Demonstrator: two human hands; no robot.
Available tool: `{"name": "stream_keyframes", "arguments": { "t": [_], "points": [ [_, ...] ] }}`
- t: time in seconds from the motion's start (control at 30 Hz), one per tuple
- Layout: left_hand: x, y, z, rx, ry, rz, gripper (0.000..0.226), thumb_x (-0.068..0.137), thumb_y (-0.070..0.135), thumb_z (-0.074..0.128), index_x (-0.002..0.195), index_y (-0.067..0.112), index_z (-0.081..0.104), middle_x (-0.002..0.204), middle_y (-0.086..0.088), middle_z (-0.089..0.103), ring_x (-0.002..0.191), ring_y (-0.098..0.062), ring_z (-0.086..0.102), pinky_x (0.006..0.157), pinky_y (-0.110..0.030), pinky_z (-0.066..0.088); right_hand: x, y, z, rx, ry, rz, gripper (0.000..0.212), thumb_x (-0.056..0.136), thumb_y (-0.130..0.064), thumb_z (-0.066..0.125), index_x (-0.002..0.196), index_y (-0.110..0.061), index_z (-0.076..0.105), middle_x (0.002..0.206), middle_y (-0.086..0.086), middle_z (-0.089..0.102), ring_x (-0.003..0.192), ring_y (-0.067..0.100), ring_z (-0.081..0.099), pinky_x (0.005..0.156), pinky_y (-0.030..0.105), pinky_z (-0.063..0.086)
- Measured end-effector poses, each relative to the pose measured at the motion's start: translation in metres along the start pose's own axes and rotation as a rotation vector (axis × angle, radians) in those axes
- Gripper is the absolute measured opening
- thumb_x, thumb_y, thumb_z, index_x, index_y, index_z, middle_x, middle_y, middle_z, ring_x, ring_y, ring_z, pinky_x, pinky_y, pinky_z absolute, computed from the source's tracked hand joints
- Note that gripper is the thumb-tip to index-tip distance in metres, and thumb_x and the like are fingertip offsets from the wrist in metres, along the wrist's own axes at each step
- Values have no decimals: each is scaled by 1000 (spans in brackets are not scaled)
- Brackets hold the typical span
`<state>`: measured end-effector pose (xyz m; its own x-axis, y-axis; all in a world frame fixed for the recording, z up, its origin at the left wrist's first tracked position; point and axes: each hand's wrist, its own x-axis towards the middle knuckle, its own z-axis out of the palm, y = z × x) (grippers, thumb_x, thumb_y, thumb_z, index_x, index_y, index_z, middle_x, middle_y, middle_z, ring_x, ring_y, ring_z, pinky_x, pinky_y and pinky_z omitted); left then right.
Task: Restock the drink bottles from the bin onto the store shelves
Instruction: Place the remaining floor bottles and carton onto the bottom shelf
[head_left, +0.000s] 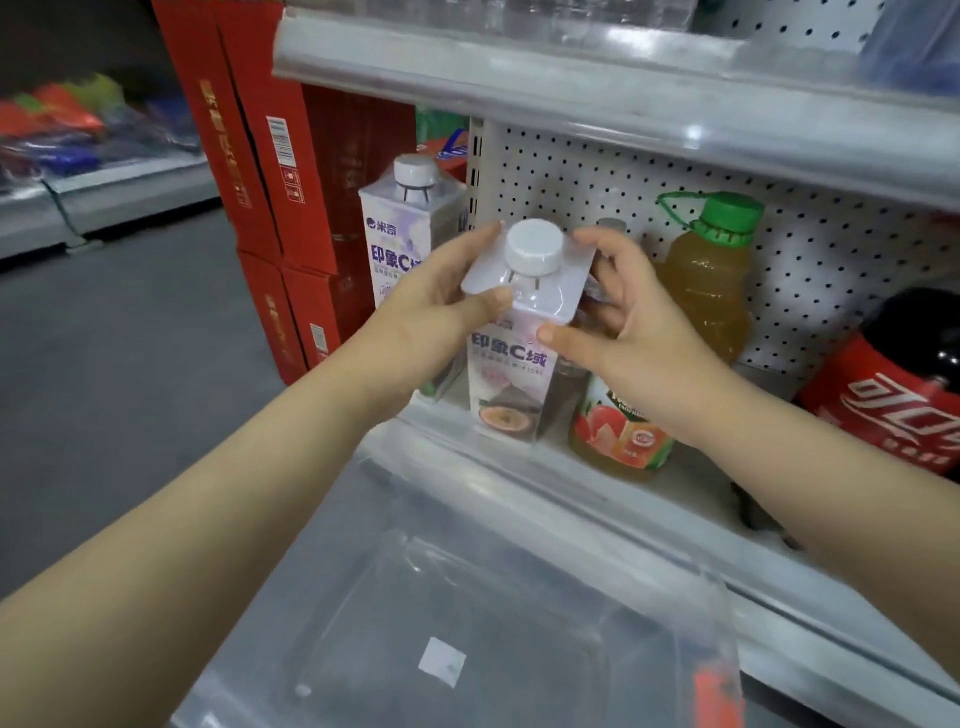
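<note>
- Head view: the square bottle (511, 374) is upright at the near edge of the shelf (649, 499), left of a green-capped juice bottle (706, 291).
- The left hand (441, 306) and the right hand (639, 322) both pinch its shoulders, with fingers curled.
- It looks full, stiff and smooth. Its flat sides probably give a safer hold than the cap.
</note>
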<state>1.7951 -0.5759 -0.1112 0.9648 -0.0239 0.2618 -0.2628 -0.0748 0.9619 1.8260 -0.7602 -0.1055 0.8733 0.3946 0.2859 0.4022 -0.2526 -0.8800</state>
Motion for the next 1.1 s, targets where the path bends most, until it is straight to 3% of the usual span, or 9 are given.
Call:
{"name": "stream_keyframes", "arguments": {
  "t": [0.17,0.27,0.4,0.47,0.63,0.77,0.9,1.0,1.1],
  "points": [
    [27,-26,6,162,76,72,52,95,45,55,144,40,36,143,3,51,131,-8,46,113,-38,35,23,7,-1,-186,33,29,71,94,-18,63,152,-34,25,140,-16,52,126,3,51,109,38,44],
    [40,-35,12,212,157,113,45,98,39,52,140,44,37,137,-6,53,125,-11,50,112,-36,36,35,16,4,-249,29,64,73,99,-24,55,155,-41,10,147,-9,49,130,14,52,109,45,43],
    [43,-57,13,235,153,108,47,97,30,55,141,37,40,133,12,59,123,-3,53,107,-33,41,45,25,11,-230,57,127,71,101,-30,48,149,-54,1,148,0,48,117,27,61,99,52,50],
    [42,-72,15,174,153,74,40,98,16,54,136,27,49,124,10,65,118,-5,58,105,-40,44,45,26,11,-218,76,127,70,101,-30,47,149,-55,1,149,1,48,116,29,61,97,54,51],
    [34,-98,24,201,166,24,57,90,6,58,137,36,43,130,14,60,126,-10,53,107,-47,42,52,28,10,-240,89,184,72,103,-28,45,152,-50,-4,138,10,56,104,32,66,90,56,54],
    [30,-104,35,244,212,9,61,81,21,67,133,39,40,128,19,60,122,-8,54,103,-44,45,53,31,8,-225,95,188,71,102,-29,46,150,-53,-1,136,11,58,102,33,66,88,56,55],
    [28,-102,45,268,257,19,74,74,16,82,128,40,37,120,26,58,114,5,53,94,-22,46,51,33,7,-179,100,181,72,101,-29,50,147,-57,3,147,3,50,105,29,66,84,54,57],
    [28,-105,52,324,310,4,91,69,23,86,140,33,29,127,16,57,117,-8,55,92,-34,48,52,35,8,-135,119,175,73,100,-26,52,149,-54,6,147,1,49,111,28,64,86,53,57],
    [25,-105,58,329,361,-7,99,68,21,86,145,30,24,131,17,51,117,-5,51,88,-26,43,51,36,9,-111,136,158,72,99,-24,54,150,-52,11,146,-1,51,115,27,62,88,53,56]
  ]
}}
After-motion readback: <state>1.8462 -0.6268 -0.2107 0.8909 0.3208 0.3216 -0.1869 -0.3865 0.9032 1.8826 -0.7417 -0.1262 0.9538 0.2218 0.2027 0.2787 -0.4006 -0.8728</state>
